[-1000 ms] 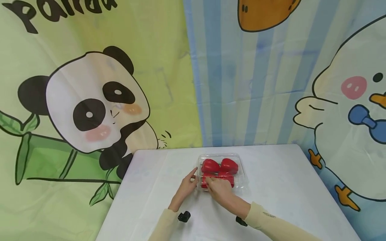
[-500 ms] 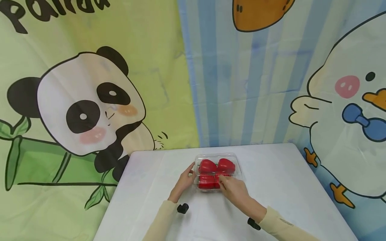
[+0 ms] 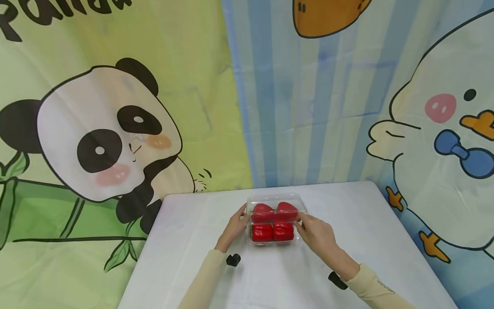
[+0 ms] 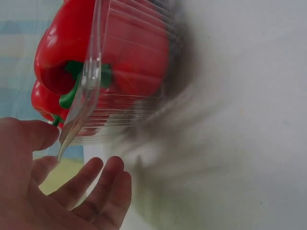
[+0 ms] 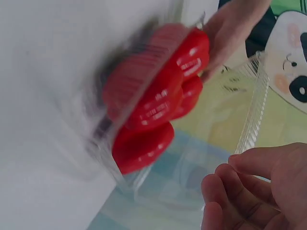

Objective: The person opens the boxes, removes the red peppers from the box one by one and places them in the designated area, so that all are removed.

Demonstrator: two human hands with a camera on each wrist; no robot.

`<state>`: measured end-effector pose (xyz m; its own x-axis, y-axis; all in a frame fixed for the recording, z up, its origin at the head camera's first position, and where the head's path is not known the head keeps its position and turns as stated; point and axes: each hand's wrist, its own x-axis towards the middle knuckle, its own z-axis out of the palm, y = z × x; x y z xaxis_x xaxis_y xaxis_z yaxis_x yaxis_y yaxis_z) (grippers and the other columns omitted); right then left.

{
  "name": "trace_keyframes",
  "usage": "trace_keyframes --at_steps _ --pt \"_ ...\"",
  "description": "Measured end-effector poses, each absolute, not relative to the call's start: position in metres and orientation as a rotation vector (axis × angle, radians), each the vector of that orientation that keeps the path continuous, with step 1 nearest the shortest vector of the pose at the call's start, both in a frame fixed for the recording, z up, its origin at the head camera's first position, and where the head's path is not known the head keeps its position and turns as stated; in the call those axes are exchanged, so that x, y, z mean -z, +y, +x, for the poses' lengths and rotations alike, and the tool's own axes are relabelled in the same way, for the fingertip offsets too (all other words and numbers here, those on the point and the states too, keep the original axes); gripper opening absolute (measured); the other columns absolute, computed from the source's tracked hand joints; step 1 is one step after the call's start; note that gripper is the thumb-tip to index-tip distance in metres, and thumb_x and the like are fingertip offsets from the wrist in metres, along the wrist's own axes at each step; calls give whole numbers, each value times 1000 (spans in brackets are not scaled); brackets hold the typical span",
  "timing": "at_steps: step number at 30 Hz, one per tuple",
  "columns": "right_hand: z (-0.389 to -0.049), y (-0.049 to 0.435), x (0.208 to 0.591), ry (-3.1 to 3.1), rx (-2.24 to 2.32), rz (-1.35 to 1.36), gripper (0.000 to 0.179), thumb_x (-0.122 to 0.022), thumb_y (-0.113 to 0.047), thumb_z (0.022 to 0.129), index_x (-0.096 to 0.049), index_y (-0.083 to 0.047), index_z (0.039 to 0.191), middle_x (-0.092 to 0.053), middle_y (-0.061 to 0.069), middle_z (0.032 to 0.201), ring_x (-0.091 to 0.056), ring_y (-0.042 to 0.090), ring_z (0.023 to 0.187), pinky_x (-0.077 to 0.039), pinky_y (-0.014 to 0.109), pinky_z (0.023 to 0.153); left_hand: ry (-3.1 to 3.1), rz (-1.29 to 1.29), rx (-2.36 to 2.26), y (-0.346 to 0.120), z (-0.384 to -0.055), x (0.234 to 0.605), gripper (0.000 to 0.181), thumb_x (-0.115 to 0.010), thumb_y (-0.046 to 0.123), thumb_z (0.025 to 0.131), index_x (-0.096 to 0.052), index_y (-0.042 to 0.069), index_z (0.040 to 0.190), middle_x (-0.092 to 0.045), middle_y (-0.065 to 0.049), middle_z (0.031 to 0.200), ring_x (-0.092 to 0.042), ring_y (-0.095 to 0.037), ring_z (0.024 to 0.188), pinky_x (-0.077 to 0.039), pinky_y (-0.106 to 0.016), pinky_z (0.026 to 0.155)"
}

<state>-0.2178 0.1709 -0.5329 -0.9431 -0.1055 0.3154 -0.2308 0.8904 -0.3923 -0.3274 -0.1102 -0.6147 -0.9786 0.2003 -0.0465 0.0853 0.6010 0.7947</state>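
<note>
While the clear container [image 3: 273,243] of red peppers [image 3: 262,233] is sitting on the surface [image 3: 185,240] at the lower middle of the head view, the left hand [image 3: 233,225] is touching its rim [image 4: 92,72], fingers loosely spread, and the right hand [image 3: 317,235] is pinching the edge of the raised lid [image 5: 255,105]. Its plastic is looking light, springy and slick, the rim probably offering the surest hold. Its longer side is apparently running left to right, one stem [image 4: 70,97] facing the left hand.

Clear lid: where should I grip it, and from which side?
I'd pinch the clear lid by its raised, ribbed edge, from the near right, where the right hand is. The lid tilts up over the red peppers, so that edge stands clear of them; its thin plastic likely suits a light pinch.
</note>
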Motion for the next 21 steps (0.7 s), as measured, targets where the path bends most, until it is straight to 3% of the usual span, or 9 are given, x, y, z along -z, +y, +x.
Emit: trace_keyframes --at_steps 3,5,10,13,17,21 --pt "-224 180 523 -2756 -635 235 15 -77 -18 88 -67 -13 98 -60 -5 66 -41 7 50 -37 20 44 2710 231 -1330 -111 -329 614 57 -54 21 103 -36 11 156 -52 -22 147 -52 -39 133 -43 -56 108" --pt "-228 187 517 -2743 -644 224 15 -76 -18 89 -68 -12 99 -61 -4 67 -41 8 50 -38 22 43 2725 235 -1325 -111 -331 615 57 -54 21 103 -37 9 156 -51 -21 148 -49 -39 137 -40 -56 111" --pt "-244 200 505 -2708 -714 218 14 -72 -22 92 -68 -11 100 -66 0 73 -52 10 56 -43 24 47 2738 208 -1295 -110 -334 615 52 -51 24 104 -42 5 152 -64 -20 129 -62 -31 110 -52 -48 93" --pt "-254 204 500 -2691 -792 214 15 -70 -23 94 -69 -10 102 -69 3 78 -59 13 64 -48 26 52 2721 220 -1309 -110 -335 616 52 -51 24 104 -41 8 153 -66 -19 122 -64 -24 94 -53 -39 80" --pt "-265 205 496 -2652 -864 207 14 -69 -22 95 -70 -11 103 -71 5 83 -64 18 70 -53 31 58 2677 230 -1339 -111 -336 617 54 -51 23 104 -39 17 156 -66 -19 122 -65 -19 85 -53 -33 75" --pt "-277 205 493 -2595 -877 224 13 -69 -22 96 -71 -11 103 -71 6 83 -65 21 71 -53 33 58 2650 213 -1347 -111 -336 617 54 -52 23 103 -39 18 156 -65 -19 124 -66 -18 86 -56 -35 77"
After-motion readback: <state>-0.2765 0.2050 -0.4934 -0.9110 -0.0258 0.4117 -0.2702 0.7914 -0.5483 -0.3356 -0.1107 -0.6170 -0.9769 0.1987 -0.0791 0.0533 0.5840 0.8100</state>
